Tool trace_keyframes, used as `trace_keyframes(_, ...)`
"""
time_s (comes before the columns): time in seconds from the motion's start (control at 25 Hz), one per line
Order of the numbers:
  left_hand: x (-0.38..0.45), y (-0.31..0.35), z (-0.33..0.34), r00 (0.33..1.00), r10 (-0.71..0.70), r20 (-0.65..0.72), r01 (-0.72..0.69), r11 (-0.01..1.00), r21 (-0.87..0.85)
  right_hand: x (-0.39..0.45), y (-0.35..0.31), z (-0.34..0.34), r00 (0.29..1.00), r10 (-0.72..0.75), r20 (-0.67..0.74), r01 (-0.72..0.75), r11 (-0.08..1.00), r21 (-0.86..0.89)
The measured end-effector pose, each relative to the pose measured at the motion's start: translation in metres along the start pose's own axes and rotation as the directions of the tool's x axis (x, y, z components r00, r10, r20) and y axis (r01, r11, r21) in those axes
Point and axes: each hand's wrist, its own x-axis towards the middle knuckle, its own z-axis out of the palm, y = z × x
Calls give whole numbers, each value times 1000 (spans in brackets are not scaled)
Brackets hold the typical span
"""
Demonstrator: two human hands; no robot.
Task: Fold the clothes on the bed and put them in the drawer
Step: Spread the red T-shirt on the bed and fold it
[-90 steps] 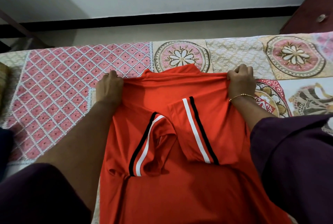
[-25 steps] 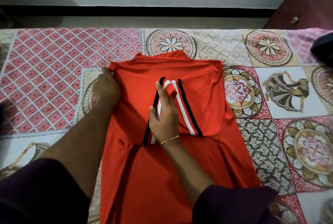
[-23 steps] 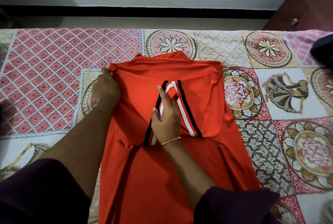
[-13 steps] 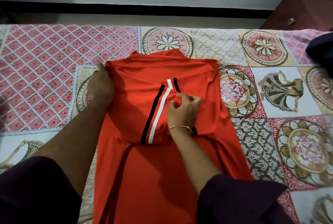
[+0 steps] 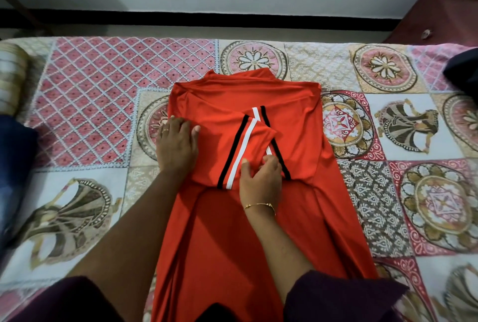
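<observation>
The red shirt [image 5: 258, 218] is lying face down along the bed [image 5: 90, 88], collar end away from the person, both sides already turned in so that the body forms a long narrow panel. The two striped sleeves [image 5: 248, 145] are lying crossed over the upper back, one overlapping the other.

The left hand [image 5: 176, 145] is lying flat with straight fingers, pressing the left folded edge of the shirt against the bed and holding nothing. The right hand [image 5: 261, 179] is pinching the lower corner of the upper sleeve between thumb and fingertips, fingers curled.

Judgement on the step in hand: the person is squaring the sleeves before the lengthwise fold. To do this well, the right hand should be drawing the sleeve corner down and inward until its hem lies inside the panel's outline, with no cloth poking past either side edge. The left hand should be pinning the edge while this is done, since the fabric looks smooth and likely to slide. Both sleeves should then be pressed flat, as a ridge here would probably show through every later fold.

Outstanding: the bottom half of the shirt has not yet been brought up. A dark garment [image 5: 463, 73] is lying at the far right of the bed, unfolded. The drawer cannot be identified with certainty from this view.
</observation>
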Motion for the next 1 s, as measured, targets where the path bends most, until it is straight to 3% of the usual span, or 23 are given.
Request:
trace_keyframes(0.12, -32, -9, -8, 995, 90, 53, -90, 996, -3, -14, 5, 1, 977, 20, 214, -9, 999, -51)
trace_keyframes(0.24, -71, -8, -18, 981, 128, 143, -128, 992, -10, -17, 11, -3, 985, -65, 161, 71, 997, -36)
trace_keyframes(0.36, -103, -5, -29, 986, 44, 161, -36, 998, -56, -20, 17, -12, 995, -72, 70, 75, 997, -35)
trace_keyframes(0.52, -155, -2, -46, 990, -1, 144, 8, 999, -48, -57, 27, -18, 971, -120, 207, 151, 978, -142)
trace_keyframes(0.6, -184, -3, -55, 992, -12, 127, 18, 999, -39, -87, 38, -14, 930, -202, 308, 250, 960, -125)
trace_keyframes(0.76, -258, -12, -81, 994, -72, 81, 66, 995, 68, -156, 67, -8, 778, -329, 535, 419, 907, -52)
trace_keyframes(0.88, -326, -5, -104, 983, -168, 72, 159, 981, 109, -202, 88, -18, 725, -345, 596, 459, 887, -45)
trace_keyframes(1.0, -391, 6, -123, 967, -256, 10, 256, 966, 44, -235, 96, -28, 712, -340, 614, 461, 886, -44)
